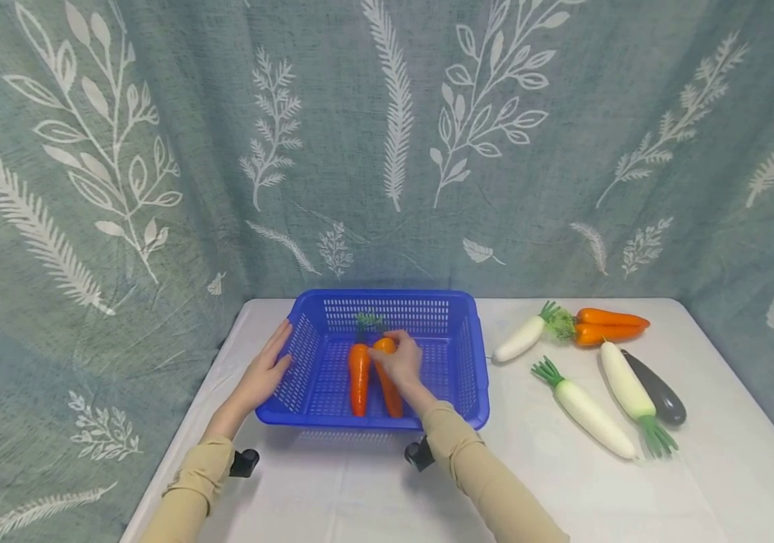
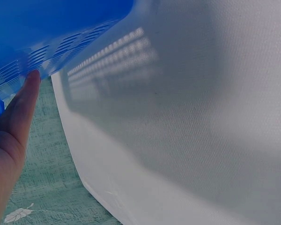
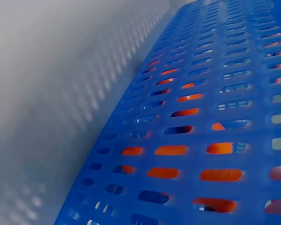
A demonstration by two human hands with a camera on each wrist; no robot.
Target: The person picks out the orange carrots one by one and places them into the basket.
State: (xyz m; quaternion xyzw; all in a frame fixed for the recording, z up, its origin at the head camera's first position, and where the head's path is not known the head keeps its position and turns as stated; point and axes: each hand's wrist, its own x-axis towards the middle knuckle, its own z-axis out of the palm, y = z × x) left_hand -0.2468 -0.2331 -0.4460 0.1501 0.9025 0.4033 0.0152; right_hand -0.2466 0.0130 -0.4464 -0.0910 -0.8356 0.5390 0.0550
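Note:
A blue plastic basket [image 1: 333, 394] with slotted walls stands on the white table, two orange carrots inside it. My left hand [image 1: 260, 378] lies with extended fingers against the basket's left wall; in the left wrist view, a fingertip meets the slotted blue side [image 2: 47, 23]. Inside the basket, my right hand [image 1: 403, 363] pinches the right carrot [image 1: 391, 396] near its leafy end with thumb and fingers. The left carrot [image 1: 359, 377] lies beside it, green tops toward the back. Through the slots of the basket wall [image 3: 189, 161], the right wrist view shows orange patches of carrot.
Right of the basket lie several more vegetables: white radishes, one nearest the basket [image 1: 521, 339] and one in front [image 1: 594, 418], two orange carrots [image 1: 607, 334] and a dark eggplant [image 1: 655, 388]. A green leaf-patterned curtain [image 1: 360, 151] hangs behind the table [image 1: 333, 498].

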